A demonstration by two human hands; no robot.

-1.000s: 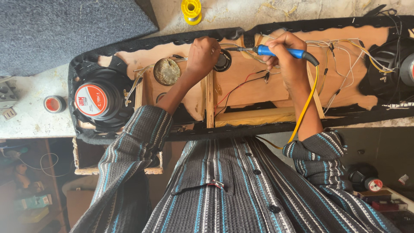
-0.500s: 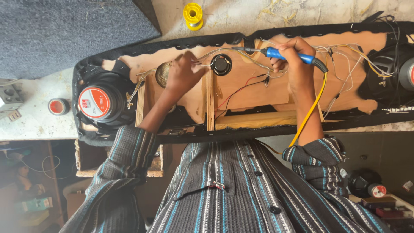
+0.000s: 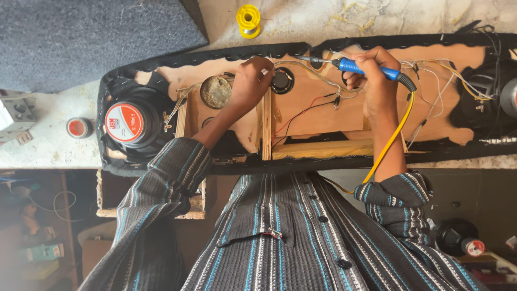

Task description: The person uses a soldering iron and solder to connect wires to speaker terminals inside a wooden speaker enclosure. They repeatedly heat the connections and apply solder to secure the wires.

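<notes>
1. Here, the blue-handled soldering iron (image 3: pixel 371 69) is clamped in the right hand (image 3: pixel 374 81), over the far edge of the wooden speaker panel (image 3: pixel 318 110).
2. Thin wires (image 3: pixel 301 67) are pinched by the closed left hand (image 3: pixel 250 81).
3. The iron lies nearly level, tip pointed left.

Speaker panel (image 3: pixel 323 116): bare plywood, matt, rough-grained, edged in black fabric. Soldering iron (image 3: pixel 371 69): glossy blue plastic handle, metal tip, smooth yellow cord. Large speaker (image 3: pixel 132 123), left of frame: black body, glossy red centre label. Worktop (image 3: pixel 48 145): pale, rough, chipped. Sleeves: ribbed striped cloth.
</notes>
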